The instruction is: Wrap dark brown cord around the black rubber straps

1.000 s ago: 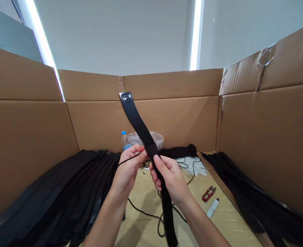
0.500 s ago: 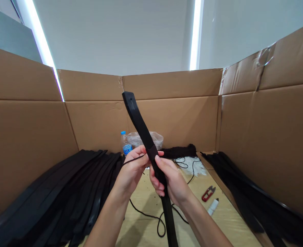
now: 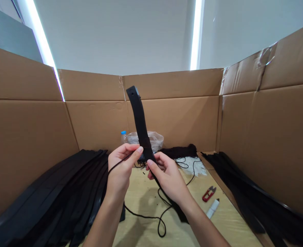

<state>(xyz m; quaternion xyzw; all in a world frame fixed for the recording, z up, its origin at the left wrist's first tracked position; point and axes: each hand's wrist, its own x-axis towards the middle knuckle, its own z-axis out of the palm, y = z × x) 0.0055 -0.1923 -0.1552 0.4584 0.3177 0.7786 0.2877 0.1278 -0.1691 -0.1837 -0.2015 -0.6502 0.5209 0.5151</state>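
A long black strip (image 3: 139,115) with a small hole near its top end rises between my hands. Around its middle runs a band of dark cord wrapping (image 3: 144,142). My right hand (image 3: 168,173) is closed on the strip just below that wrapping, thumb in front. My left hand (image 3: 120,168) pinches a thin black cord (image 3: 120,161) beside the wrapping, and the cord trails over the hand. A looped length of cord lies on the table (image 3: 141,230) below. The strip's lower part slants down behind my right forearm.
Many black strips (image 3: 64,192) are piled at the left, and more black strips (image 3: 244,185) lie at the right. Red thread snips (image 3: 209,194) and a white marker (image 3: 213,208) rest nearby. Behind are a bottle (image 3: 123,137), a plastic bag (image 3: 155,140), a dark cord bundle (image 3: 179,151) and cardboard walls (image 3: 174,116).
The strip has turned more upright at its top, and its lower end has swung right. My left hand has moved left with the cord, away from the strip's back. My right hand has shifted slightly.
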